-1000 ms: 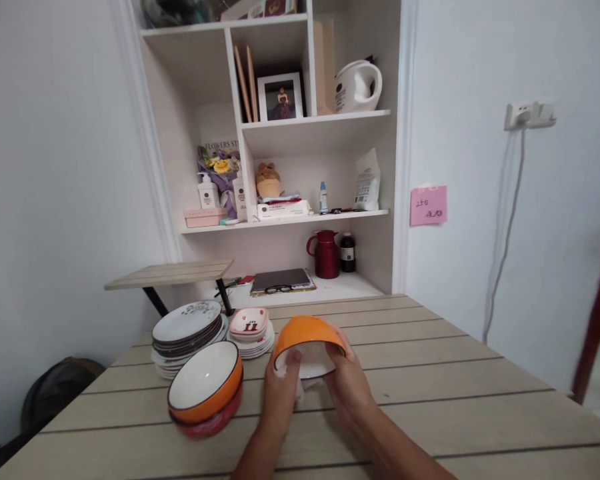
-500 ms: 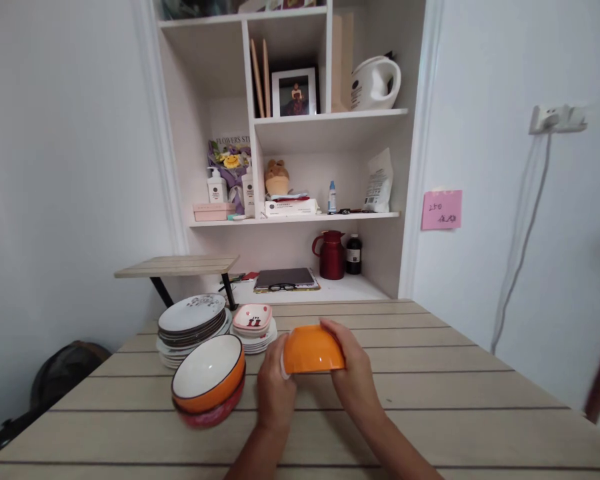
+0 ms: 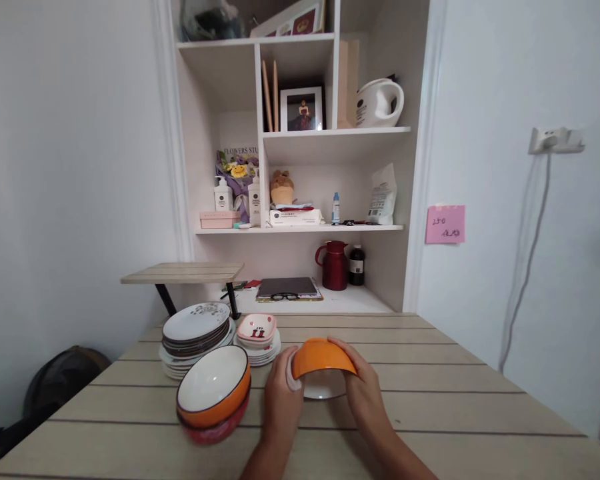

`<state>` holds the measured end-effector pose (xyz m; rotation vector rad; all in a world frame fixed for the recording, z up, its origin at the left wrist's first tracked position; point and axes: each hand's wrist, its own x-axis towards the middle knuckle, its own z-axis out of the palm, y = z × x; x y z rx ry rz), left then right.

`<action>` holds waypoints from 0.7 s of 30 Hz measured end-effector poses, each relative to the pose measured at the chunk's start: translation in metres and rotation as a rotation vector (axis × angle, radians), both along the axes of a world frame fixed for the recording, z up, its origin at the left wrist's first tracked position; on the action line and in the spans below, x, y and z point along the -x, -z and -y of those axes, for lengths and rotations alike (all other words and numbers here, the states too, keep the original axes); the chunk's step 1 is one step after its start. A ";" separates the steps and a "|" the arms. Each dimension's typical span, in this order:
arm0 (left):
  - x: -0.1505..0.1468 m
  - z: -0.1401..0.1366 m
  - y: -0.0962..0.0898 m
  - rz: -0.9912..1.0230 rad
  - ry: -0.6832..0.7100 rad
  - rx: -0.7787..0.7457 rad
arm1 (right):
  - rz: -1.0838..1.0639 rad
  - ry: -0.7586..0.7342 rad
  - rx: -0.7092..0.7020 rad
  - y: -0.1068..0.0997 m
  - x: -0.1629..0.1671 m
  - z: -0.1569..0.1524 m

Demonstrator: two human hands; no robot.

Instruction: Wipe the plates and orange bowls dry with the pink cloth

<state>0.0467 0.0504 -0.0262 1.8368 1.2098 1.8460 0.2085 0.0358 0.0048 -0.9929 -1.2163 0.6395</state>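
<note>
Between my two hands an orange bowl (image 3: 324, 355) is tipped over above the table, its white inside partly showing below the rim. My left hand (image 3: 282, 400) is closed on the bowl's left side, with a pale cloth (image 3: 292, 373) pressed between palm and bowl. The fingers of my right hand (image 3: 364, 385) wrap the right side of the bowl. Left of my hands, another orange bowl (image 3: 213, 380) with a white inside sits tilted in a red bowl (image 3: 219, 427).
Behind the bowls stand a stack of large plates (image 3: 196, 323) and small square dishes (image 3: 257, 328) on small plates (image 3: 266, 353). A low wooden stand (image 3: 183, 272) is at the back left. A red jug (image 3: 335, 267) and a dark notebook (image 3: 287, 287) lie beyond the wooden table (image 3: 445, 400).
The orange bowl has turned in my hands, so its white inside and rim now show underneath. My view has tilted up slightly, and both hands still grip the bowl.
</note>
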 end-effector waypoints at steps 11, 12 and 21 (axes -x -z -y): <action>-0.008 0.012 -0.004 0.054 0.182 -0.003 | 0.037 0.112 -0.032 0.003 0.001 -0.004; -0.007 0.011 -0.002 0.079 0.214 -0.015 | 0.046 0.114 -0.038 0.003 0.001 -0.004; -0.014 0.026 0.004 -0.124 0.238 -0.049 | 0.083 0.158 -0.056 0.003 -0.016 -0.011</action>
